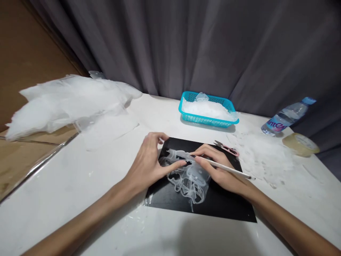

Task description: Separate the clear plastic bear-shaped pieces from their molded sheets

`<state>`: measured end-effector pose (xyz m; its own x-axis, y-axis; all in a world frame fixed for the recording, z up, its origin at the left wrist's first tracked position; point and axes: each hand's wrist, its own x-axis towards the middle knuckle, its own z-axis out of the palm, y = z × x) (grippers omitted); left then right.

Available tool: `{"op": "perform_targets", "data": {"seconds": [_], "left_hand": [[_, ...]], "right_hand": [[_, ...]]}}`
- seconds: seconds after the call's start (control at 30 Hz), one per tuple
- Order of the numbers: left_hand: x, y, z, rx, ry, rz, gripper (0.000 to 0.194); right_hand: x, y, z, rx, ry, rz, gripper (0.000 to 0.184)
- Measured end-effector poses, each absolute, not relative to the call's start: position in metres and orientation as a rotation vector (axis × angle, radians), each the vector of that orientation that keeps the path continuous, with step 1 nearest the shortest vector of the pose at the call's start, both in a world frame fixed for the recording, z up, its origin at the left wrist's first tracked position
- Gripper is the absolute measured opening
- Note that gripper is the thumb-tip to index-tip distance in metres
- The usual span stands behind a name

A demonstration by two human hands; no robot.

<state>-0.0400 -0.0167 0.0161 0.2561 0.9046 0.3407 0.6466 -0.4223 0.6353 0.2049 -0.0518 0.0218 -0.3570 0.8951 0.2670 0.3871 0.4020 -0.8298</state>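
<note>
A black mat [221, 204] lies on the white table in front of me. On it sits a translucent plastic piece [189, 181] with thin curling strips. My left hand [149, 161] rests at the mat's left edge, fingers spread, one fingertip pressing the plastic piece down. My right hand [218, 169] is closed around a thin white stick-like tool [226, 169], gripped like a pen, with its tip on the plastic near my left fingertip.
A turquoise basket [229, 106] of clear plastic pieces stands behind the mat. Small pink snips [227, 148] lie at the mat's far right corner. Plastic scraps [262, 156], a water bottle [286, 119] and a tape roll [301, 144] are at the right. A heap of white plastic sheets [69, 103] fills the left.
</note>
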Motion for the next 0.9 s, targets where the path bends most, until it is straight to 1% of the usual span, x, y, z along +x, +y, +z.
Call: {"op": "perform_targets", "data": {"seconds": [0.03,0.07,0.13,0.17,0.27,0.37,0.47,0.6,0.73,0.9], "left_hand": [[-0.04,-0.016,0.017,2.26,1.297,0.988,0.067],[-0.04,-0.015,0.017,2.314,1.167,0.957,0.058],[-0.038,-0.015,0.018,2.298,0.984,0.838,0.026],[-0.037,-0.014,0.017,2.249,0.938,0.791,0.016],[-0.036,-0.013,0.016,2.072,0.975,0.748,0.021],[-0.037,-0.013,0.017,1.977,1.045,0.711,0.019],[-0.036,-0.015,0.016,1.976,1.023,0.691,0.012],[-0.031,-0.019,0.013,2.092,1.039,0.677,0.015],[-0.027,-0.02,0.006,2.191,1.035,0.643,0.021],[-0.027,-0.018,0.004,2.198,1.005,0.631,0.03]], "right_hand": [[0.204,-0.053,0.022,-1.078,-1.944,0.865,0.019],[0.204,-0.053,0.022,-1.062,-1.967,0.856,0.019],[0.204,-0.055,0.021,-1.048,-2.0,0.834,0.022],[0.205,-0.055,0.021,-1.051,-2.007,0.816,0.024],[0.207,-0.055,0.018,-1.07,-1.975,0.7,0.029],[0.209,-0.052,0.012,-1.08,-1.954,0.525,0.028],[0.208,-0.05,0.005,-1.102,-2.047,0.342,0.028],[0.202,-0.052,-0.002,-1.097,-2.211,0.086,0.026],[0.198,-0.054,-0.008,-1.096,-2.247,0.002,0.019],[0.198,-0.052,-0.013,-1.059,-2.281,-0.058,0.018]]}}
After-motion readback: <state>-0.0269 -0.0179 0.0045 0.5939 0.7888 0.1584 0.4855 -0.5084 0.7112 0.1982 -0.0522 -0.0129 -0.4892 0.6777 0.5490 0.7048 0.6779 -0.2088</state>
